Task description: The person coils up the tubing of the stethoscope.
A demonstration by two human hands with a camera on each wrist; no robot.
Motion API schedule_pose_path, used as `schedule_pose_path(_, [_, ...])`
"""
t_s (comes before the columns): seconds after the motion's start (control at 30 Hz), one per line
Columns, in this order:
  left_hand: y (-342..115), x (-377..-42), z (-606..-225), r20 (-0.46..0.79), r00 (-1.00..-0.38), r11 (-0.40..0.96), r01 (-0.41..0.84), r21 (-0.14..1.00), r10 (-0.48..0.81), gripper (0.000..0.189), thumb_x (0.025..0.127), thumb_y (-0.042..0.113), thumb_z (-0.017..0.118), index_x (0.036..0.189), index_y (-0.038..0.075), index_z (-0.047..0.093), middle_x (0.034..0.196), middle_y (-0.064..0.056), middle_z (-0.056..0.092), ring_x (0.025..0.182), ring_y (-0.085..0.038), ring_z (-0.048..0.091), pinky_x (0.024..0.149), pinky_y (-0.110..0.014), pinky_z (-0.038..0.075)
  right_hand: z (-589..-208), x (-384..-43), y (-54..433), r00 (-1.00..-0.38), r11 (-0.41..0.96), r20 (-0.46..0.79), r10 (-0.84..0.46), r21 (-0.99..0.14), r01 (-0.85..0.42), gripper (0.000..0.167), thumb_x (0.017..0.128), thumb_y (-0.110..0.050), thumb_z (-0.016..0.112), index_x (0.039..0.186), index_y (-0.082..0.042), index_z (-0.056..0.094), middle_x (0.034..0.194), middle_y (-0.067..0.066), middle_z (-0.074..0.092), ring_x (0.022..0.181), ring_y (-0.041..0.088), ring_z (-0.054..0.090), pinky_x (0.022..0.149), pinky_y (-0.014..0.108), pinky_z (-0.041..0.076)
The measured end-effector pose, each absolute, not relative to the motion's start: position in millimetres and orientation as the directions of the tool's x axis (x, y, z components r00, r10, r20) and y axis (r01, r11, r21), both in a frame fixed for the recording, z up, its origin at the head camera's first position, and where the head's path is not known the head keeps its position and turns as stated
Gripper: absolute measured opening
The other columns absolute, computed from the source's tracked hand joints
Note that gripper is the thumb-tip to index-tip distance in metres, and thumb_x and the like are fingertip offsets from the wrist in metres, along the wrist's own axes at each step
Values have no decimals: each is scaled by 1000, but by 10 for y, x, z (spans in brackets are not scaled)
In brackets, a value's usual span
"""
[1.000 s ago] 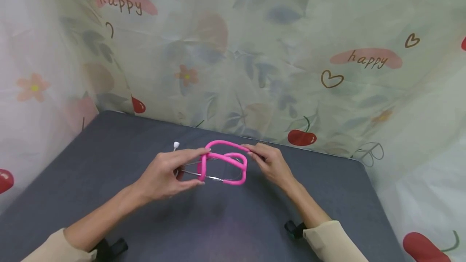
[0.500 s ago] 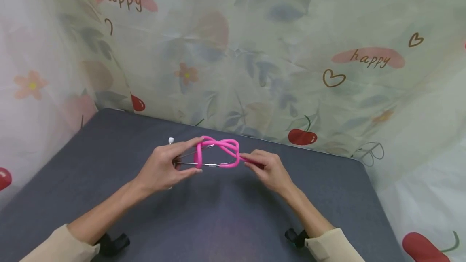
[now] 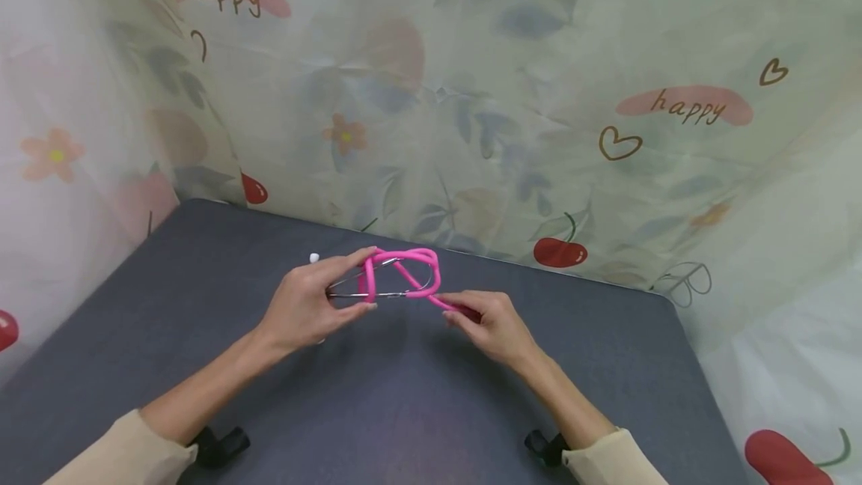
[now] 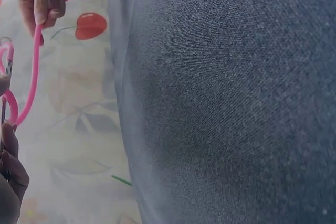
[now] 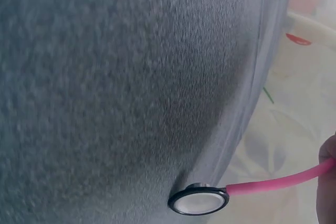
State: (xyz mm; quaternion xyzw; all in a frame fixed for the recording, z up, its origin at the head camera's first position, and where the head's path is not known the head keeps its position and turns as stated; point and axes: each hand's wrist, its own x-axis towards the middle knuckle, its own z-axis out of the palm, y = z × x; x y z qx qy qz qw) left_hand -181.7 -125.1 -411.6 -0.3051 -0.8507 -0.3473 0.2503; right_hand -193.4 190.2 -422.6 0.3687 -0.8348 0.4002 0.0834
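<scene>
— Pink, glossy stethoscope, held up over the dark grey table, strung between two hands. State of the left grip?

— Clamped on the folded bundle: left hand with thumb below and fingers above, metal tubes reaching out past the fingertips, a white eartip just beyond the knuckles.

— And the right?

— Clamped too: right hand pinching the tubing between thumb and fingers, to the right of the left grip and a little nearer the body. Chest piece past the right pinch, at the end of the tubing. Clear of the table or touching? Hard to tell.

— Best way to manage the winding, judging from this?

— Probably with the left pinch steady and only the right in motion. Draw the spare length snugly across the bundle, just ahead of the left fingertips, beside the pink band rather than on top of it. Pull evenly; with too much force, a likely kink or squashed metal tubes.

— Any worry about the chest piece?

— Yes: likely heavy enough to swing. Slide the right pinch closer to it for better control, and leave slack near the left thumb for tucking.
</scene>
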Motion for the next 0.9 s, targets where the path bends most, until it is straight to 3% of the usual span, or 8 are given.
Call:
schedule_pose_path(0.3, [-1175, -1847, -4187, 597, -725, 601, 658, 454, 342, 75, 72, 38, 89, 139, 23, 59, 112, 5, 70, 51, -3, 40, 51, -23, 41, -4220, -1860, 1822, -700, 368, 404, -588, -638, -677, 21, 91, -9, 72, 111, -11, 75, 79, -6, 65, 63, 6, 53, 52, 22, 44])
schedule_pose_path(0.5, [-1138, -1843, -4230, 574, -744, 604, 642, 472, 342, 78, 69, 35, 92, 139, 24, 59, 122, 3, 68, 53, -3, 43, 50, -22, 41, -4124, -1767, 1736, -715, 362, 377, -589, -667, -651, 21, 90, -1, 70, 110, -3, 75, 76, 4, 66, 61, 11, 54, 52, 22, 43])
schedule_pose_path(0.63, [-1113, -1838, -4256, 557, -756, 620, 628, 471, 342, 81, 66, 37, 93, 139, 24, 59, 125, 3, 67, 58, -5, 47, 53, -23, 42, -4074, -1720, 1685, -713, 346, 371, -596, -682, -644, 20, 90, 3, 69, 109, 1, 74, 76, 6, 67, 61, 15, 57, 51, 22, 42])
schedule_pose_path(0.9, [-1074, -1827, -4308, 540, -765, 647, 615, 451, 351, 87, 62, 38, 95, 140, 26, 58, 121, -1, 69, 83, -18, 67, 63, -28, 49, -4211, -1757, 1703, -712, 343, 351, -608, -693, -634, 24, 93, -8, 69, 116, -11, 74, 80, -1, 69, 63, 14, 60, 50, 22, 42])
